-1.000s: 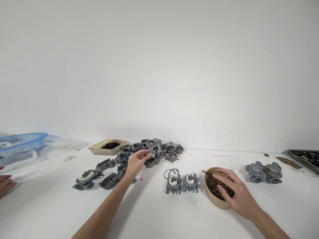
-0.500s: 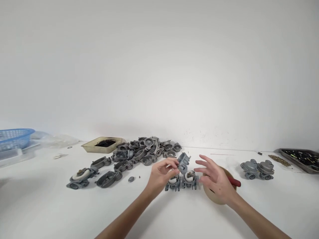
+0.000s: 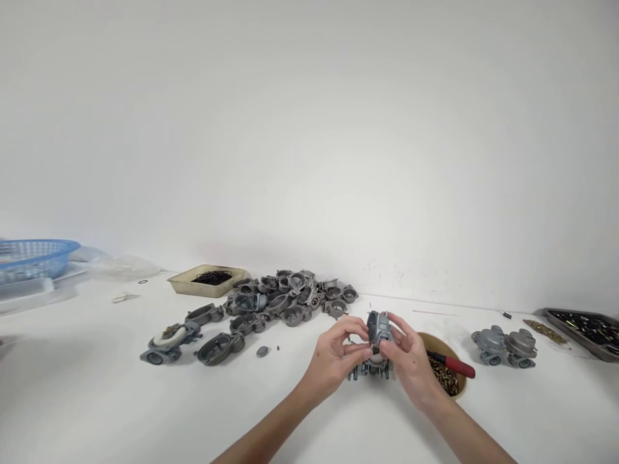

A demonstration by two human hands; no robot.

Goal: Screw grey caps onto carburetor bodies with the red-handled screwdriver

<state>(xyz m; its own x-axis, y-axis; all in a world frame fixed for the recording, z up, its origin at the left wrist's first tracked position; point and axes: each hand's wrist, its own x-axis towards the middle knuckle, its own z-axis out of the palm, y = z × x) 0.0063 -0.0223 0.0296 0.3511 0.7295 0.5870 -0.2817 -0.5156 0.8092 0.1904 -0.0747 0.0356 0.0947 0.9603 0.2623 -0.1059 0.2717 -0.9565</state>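
A grey metal carburetor float bowl (image 3: 378, 327) is tilted between my two hands, its hollow side facing left. My left hand (image 3: 336, 354) grips its left side with thumb and fingers, while my right hand (image 3: 412, 362) closes on its right side. Just below it on the table stand carburetor bodies (image 3: 376, 370), largely covered by my hands. Right of my right hand is a tan bowl (image 3: 463, 390) of small brass-coloured screws, with a red-handled screwdriver (image 3: 459, 367) lying across it.
Several grey float bowls (image 3: 278, 304) lie heaped at centre left. Nearer left sits a carburetor body with a white float (image 3: 169, 339). A cream tray (image 3: 181, 283) holds black rings. Two closed carburetors (image 3: 503, 347), loose brass pieces (image 3: 544, 330) and a dark tray (image 3: 563, 325) are right.
My left hand has carried the float bowl to the right. My right hand, open before, has moved in and taken hold of it. The view has shifted slightly.
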